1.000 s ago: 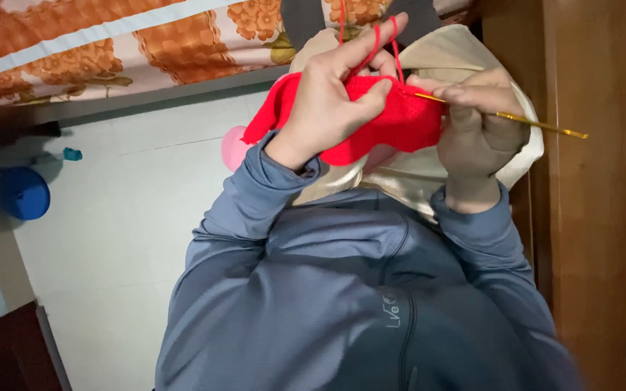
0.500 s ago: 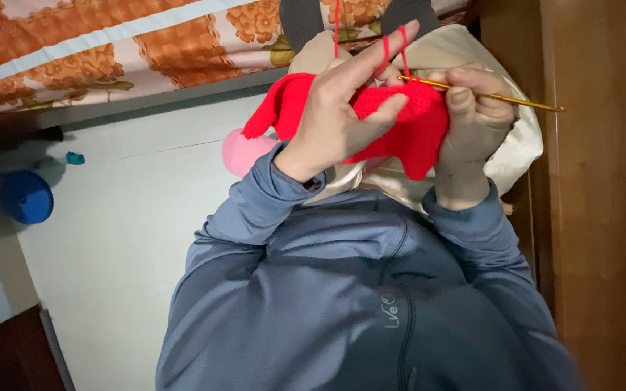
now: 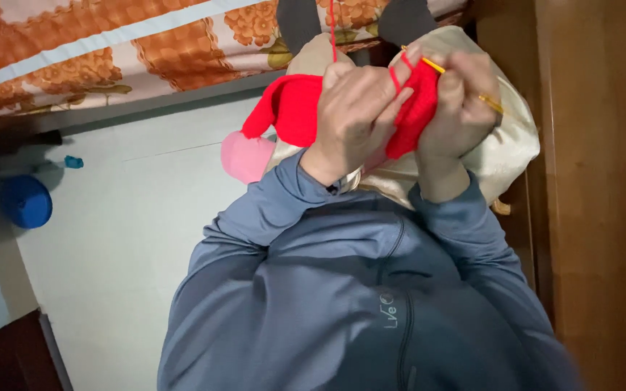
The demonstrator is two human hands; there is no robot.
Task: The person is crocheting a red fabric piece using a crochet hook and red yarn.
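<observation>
We look down over our blue-grey sweatshirt (image 3: 342, 289) to a pale floor (image 3: 124, 239), with an orange flowered bedspread (image 3: 110, 51) along the top and a brown wooden panel (image 3: 603, 181) on the right. A cream cushion (image 3: 508, 152) lies under our hands, closer in view than it was a second ago, because both hands have drawn nearer to the body and to each other.

The red crochet piece (image 3: 291, 108) is now bunched tight between the hands, where before it spread wider and lay flatter. A pink ball (image 3: 244, 156) sits just beside its lower left edge, and a blue round object (image 3: 27, 201) rests on the floor well apart at the left.

Our left hand (image 3: 356, 119) has its fingers pressed together over the red piece, with the red yarn (image 3: 332, 29) running up from it and looped over one finger. Our right hand (image 3: 461, 108) closes around the red fabric's other edge and pinches the yellow crochet hook (image 3: 436, 66). Half a second ago the hook stuck out far to the right; now only short ends show, tip tucked at the work. We judge that a stitch is being worked, the hook drawn in close to the fabric.
</observation>
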